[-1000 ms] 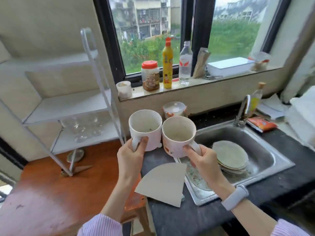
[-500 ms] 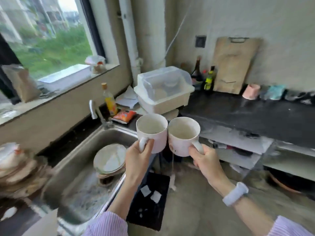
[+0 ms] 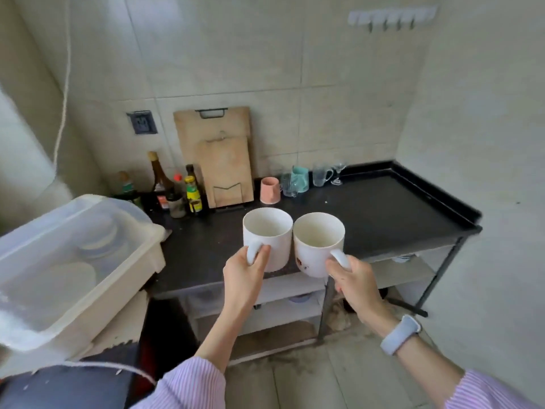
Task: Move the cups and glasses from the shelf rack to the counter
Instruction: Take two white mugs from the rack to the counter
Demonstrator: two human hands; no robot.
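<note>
My left hand [image 3: 246, 277] grips the handle of a plain white mug [image 3: 269, 239]. My right hand [image 3: 355, 283] grips the handle of a second white mug [image 3: 317, 246] with a small red print low on its side. Both mugs are upright, empty and side by side, almost touching, held in the air over the front edge of the black counter [image 3: 383, 214]. At the counter's back stand a pink cup [image 3: 269, 190], a teal cup [image 3: 300, 179], clear glass mugs [image 3: 320, 174] and a small stemmed glass [image 3: 338, 172]. The shelf rack is out of view.
Two wooden cutting boards [image 3: 224, 160] lean on the tiled wall. Several sauce bottles [image 3: 177, 187] stand at the counter's back left. A covered plastic dish box [image 3: 70, 261] sits at the left. Open shelves [image 3: 398, 273] lie under the counter. A wall rises at the right.
The view has swung right, from the rack and sink past the window to the black counter. Both hands have carried the two mugs along, held the same way.
</note>
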